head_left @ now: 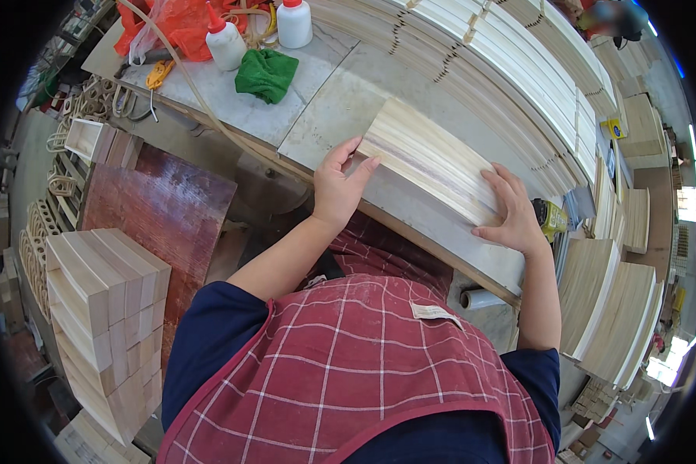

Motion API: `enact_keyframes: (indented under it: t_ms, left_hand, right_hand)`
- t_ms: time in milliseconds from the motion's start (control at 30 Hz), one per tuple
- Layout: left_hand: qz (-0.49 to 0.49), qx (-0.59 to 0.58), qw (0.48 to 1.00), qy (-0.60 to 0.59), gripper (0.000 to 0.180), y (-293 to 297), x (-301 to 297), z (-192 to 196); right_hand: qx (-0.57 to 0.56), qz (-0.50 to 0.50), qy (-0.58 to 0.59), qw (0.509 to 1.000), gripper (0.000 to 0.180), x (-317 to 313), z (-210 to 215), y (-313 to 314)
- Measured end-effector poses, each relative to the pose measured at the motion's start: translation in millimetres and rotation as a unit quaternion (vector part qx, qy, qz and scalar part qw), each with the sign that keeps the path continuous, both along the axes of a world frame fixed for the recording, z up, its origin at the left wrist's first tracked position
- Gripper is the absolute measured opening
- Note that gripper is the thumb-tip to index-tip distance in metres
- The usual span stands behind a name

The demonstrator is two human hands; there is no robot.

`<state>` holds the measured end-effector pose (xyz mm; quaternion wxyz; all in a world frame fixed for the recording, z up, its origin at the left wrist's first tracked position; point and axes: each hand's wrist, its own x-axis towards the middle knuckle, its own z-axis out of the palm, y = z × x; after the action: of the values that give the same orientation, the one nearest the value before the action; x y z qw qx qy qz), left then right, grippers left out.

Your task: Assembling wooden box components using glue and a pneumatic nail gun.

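Note:
A bundle of pale wooden slats (433, 161), some with a darker streak along them, lies slantwise on the grey tabletop (329, 116) in front of me. My left hand (339, 184) closes on its left end, thumb on the near side and fingers at the far corner. At the other end, my right hand (516, 213) grips the bundle with fingers over the top edge and thumb low on the near side. Behind the slats, long rows of stacked wooden strips (503, 54) with finger-jointed ends curve along the table's back.
Two white glue bottles (226, 46) with red caps and a green cloth (267, 75) stand back left, near an orange cutter (159, 74). A green-yellow power tool (550, 217) is beside my right hand. Wooden boxes (108, 309) are stacked on a reddish board (162, 205) at left.

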<state>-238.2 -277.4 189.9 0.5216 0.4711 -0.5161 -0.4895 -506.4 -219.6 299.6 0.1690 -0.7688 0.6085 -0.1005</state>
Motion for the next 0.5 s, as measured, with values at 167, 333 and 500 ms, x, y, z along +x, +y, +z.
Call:
enact_keyframes:
  t_ms: [167, 333, 500]
  left_hand:
    - [0.014, 0.012, 1.000, 0.011, 0.039, 0.9, -3.5, 2.0]
    - [0.012, 0.023, 1.000, 0.010, 0.037, 0.0, -2.5, 5.3]
    - [0.016, 0.022, 0.999, 0.033, 0.036, 0.6, -1.0, 5.0]
  right_hand:
    - [0.006, -0.011, 0.008, 1.000, 0.083, -0.8, 0.8, 2.0]
    - [0.015, -0.010, 0.013, 1.000, 0.083, -0.9, -2.3, 0.0]
    - [0.012, -0.015, 0.026, 0.999, 0.083, 1.7, -4.7, 1.7]
